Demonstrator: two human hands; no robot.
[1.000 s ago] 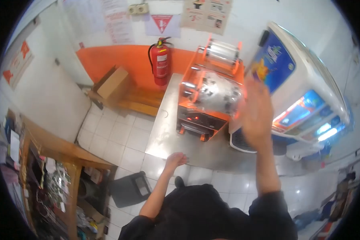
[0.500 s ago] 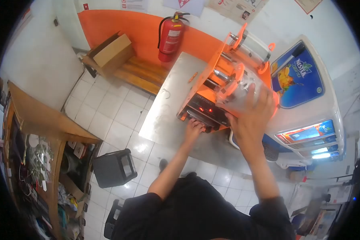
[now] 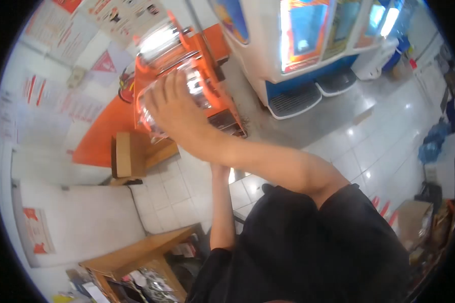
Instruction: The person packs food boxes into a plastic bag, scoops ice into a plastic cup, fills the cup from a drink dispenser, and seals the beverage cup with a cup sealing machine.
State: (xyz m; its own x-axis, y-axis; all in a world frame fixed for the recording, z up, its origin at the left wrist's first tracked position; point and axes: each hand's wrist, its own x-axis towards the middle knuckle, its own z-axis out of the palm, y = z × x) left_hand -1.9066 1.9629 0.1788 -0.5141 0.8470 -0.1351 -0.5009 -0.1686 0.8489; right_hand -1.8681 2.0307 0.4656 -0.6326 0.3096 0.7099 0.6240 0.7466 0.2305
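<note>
An orange machine [image 3: 217, 96] with rolls of film stands on the metal counter. My right hand [image 3: 179, 111] lies over the front film roll [image 3: 194, 81], fingers spread across its printed film. A second, shinier roll [image 3: 159, 40] sits farther back on the machine. My left forearm reaches up beneath my right wrist, and the left hand itself is hidden behind the right hand and forearm near the machine's front.
To the right of the machine stands a white drink dispenser [image 3: 258, 55] with lit panels and drip trays [image 3: 296, 101]. A cardboard box [image 3: 129, 154] rests on a wooden bench at the left. Behind the machine, a fire extinguisher [image 3: 127, 86] is partly visible. Wooden shelving [image 3: 141, 247] is at the lower left.
The view has swung, so the machine now appears farther left. My right hand has moved across the front roll. My left hand, earlier at the machine's front, has gone out of sight.
</note>
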